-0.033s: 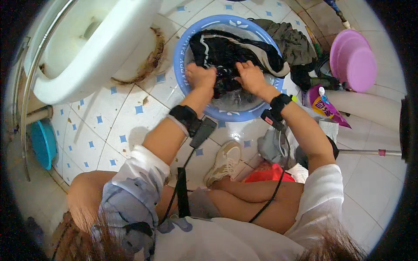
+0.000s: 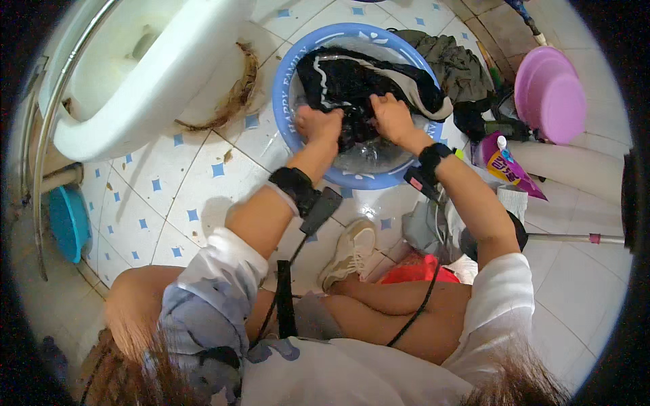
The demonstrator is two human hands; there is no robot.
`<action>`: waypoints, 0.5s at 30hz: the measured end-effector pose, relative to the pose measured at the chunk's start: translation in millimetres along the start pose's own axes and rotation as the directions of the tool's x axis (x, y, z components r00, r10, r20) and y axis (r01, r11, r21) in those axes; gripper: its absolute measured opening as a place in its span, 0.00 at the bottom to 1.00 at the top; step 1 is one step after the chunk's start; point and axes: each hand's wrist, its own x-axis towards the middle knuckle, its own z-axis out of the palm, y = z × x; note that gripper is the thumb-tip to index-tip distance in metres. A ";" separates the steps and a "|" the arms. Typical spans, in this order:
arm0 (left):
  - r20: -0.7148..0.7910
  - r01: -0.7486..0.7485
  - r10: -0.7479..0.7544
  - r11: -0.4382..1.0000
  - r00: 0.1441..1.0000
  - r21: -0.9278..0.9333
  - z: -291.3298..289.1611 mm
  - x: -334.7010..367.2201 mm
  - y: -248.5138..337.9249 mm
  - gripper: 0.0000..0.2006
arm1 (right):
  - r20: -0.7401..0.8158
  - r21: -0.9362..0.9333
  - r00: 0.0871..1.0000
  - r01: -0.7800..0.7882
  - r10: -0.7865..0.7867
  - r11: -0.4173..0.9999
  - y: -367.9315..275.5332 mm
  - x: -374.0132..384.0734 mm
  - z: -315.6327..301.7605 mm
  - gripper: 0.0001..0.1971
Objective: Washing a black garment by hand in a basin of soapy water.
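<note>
A wet black garment (image 2: 362,78) with white stripes lies bunched in a blue round basin (image 2: 283,101). Cloudy, sudsy water (image 2: 369,157) shows at the near side of the basin. Over the garment's near left edge, my left hand (image 2: 320,124) is closed, gripping the cloth. My right hand (image 2: 393,118) pinches the same garment a short way to the right, its fingers curled into the fabric. The fingertips of both hands are partly hidden by the cloth and by the hands themselves.
A white toilet (image 2: 135,88) stands at the left. Dark green clothing (image 2: 447,64) lies beyond the basin, near a pink basin (image 2: 550,95) leaning at the right. A purple pouch (image 2: 508,166) lies by a white pipe (image 2: 575,162). A teal basin (image 2: 68,223) leans at the far left.
My left hand has shifted slightly right and nearer to me with the cloth. My right hand keeps its place on the garment.
</note>
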 end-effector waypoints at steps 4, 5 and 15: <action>0.443 0.483 -0.331 0.825 0.833 -0.293 13.1 -35.7 -2.3 0.25 | 0.140 0.332 0.935 -0.354 0.325 0.875 8.6 16.9 13.4 0.22; 0.672 0.644 -0.346 0.721 0.654 -0.255 0.7 -49.0 17.2 0.24 | 0.081 0.534 0.902 -0.398 0.424 0.746 7.0 16.1 10.3 0.22; 0.063 -0.197 0.208 0.969 0.976 -0.150 8.3 -5.4 7.8 0.22 | 0.099 0.994 0.852 -0.063 0.514 -0.087 -7.0 -24.2 -140.6 0.07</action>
